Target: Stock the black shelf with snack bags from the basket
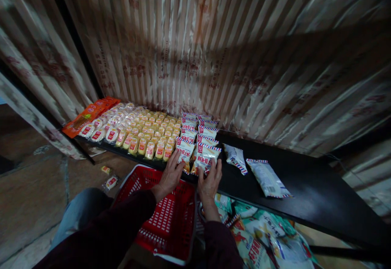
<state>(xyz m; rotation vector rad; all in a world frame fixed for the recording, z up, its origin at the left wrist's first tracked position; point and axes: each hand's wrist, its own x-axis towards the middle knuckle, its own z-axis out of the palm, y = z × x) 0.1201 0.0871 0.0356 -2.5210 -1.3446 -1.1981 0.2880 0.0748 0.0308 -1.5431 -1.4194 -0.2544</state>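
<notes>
Two columns of white snack bags with red print and striped edges stand on the black shelf (293, 179). My left hand (172, 174) rests its fingers against the front bag of the left column (185, 150), fingers a little apart. Against the lower part of the front bag in the right column (207, 155) lie the spread fingers of my right hand (209, 180). Neither hand is wrapped round a bag. To the right, a small bag (235, 157) and a larger bag (267, 178) lie flat on the shelf.
Rows of small wrapped cakes (146, 132) and orange packets (88, 116) fill the shelf's left part. A red basket (166, 216) is below the shelf edge, beside a heap of snack bags (259, 232). Two wrapped pieces (110, 182) lie on the floor.
</notes>
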